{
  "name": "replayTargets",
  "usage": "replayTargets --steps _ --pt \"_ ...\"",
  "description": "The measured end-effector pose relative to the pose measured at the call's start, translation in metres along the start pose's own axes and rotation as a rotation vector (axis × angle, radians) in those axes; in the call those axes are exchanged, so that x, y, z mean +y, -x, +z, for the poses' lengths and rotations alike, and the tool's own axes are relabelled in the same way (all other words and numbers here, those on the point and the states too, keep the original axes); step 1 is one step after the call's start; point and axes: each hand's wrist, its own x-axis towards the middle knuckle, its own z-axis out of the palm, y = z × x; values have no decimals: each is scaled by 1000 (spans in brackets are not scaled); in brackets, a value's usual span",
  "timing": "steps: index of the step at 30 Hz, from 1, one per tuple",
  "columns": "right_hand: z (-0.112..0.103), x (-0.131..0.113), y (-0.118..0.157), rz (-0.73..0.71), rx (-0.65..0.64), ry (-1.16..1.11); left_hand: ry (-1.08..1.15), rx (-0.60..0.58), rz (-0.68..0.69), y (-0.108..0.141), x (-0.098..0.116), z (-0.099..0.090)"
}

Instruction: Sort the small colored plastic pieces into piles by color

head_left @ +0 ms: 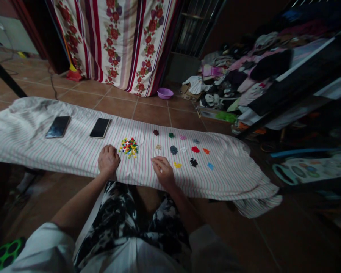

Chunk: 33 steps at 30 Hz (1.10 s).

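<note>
My left hand [109,161] rests on the striped cloth [82,159], fingers curled in, just left of a mixed pile of small coloured pieces [129,147]. Whatever it may hold is hidden. To the right of that pile, my right hand [163,170] has its thumb and fingertips pinched together over the cloth; anything between them is too small to name. Beyond its fingertips lies a small beige pile [158,147]. Further right are single-colour piles, among them yellow [177,165], dark grey [173,149], red [195,149], black [193,162] and blue [210,166].
Two phones, one at the far left [58,127] and one nearer the mixed pile [100,128], lie on the cloth. Past the table are a floral curtain [127,41], a purple basin [165,93] and heaped clothes [244,72]. A dark diagonal bar [5,74] stands at left.
</note>
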Motion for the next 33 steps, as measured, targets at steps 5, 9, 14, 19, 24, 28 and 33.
replayTargets --steps 5,9,14,19,24,28,33 --pt "48 -20 -18 -44 -172 -1 -8 11 10 -1 -2 4" --pt "69 -26 -31 24 -230 120 -7 21 8 -1 -2 4" --pt "78 -26 -37 89 -253 256 20 17 3 -1 -1 4" --pt "80 -26 -36 100 -257 297 27 26 -4 -1 -1 5" --pt "79 -26 -35 104 -232 294 19 17 3 0 -2 6" --pt "72 -26 -30 90 -216 199 7 24 8 0 -2 6" --pt "62 -29 -15 53 -178 68 5 14 4 -1 -2 5"
